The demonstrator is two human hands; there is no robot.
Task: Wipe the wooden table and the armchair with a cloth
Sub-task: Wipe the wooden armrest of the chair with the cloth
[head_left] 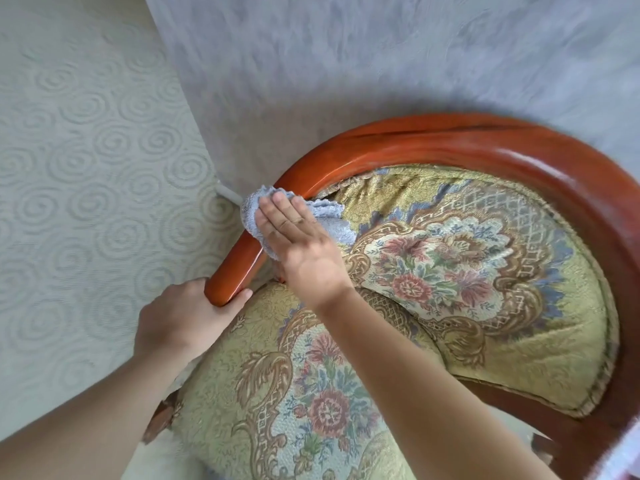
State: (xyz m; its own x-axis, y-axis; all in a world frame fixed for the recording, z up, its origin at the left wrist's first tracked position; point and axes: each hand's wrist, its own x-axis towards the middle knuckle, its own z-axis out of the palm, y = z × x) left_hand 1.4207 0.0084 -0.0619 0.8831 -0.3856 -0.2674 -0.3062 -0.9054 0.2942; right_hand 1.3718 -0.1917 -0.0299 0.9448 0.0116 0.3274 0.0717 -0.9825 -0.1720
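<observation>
At the centre of the frame I see my right hand (300,244), fingers straight and held together, pressing a pale blue terry cloth (254,210) flat against the curved wooden rail (412,144) of the armchair (512,271). Lower left, my left hand (183,318) curls around the rounded end of that same rail, thumb on the near side, gripping it. The floral tapestry backrest cushion (460,268) fills the right of the frame, and the matching seat cushion (311,403) the bottom centre. Behind, a swirl-embossed wall (79,168) fills the left and a grey textured wall (381,57) the top.
</observation>
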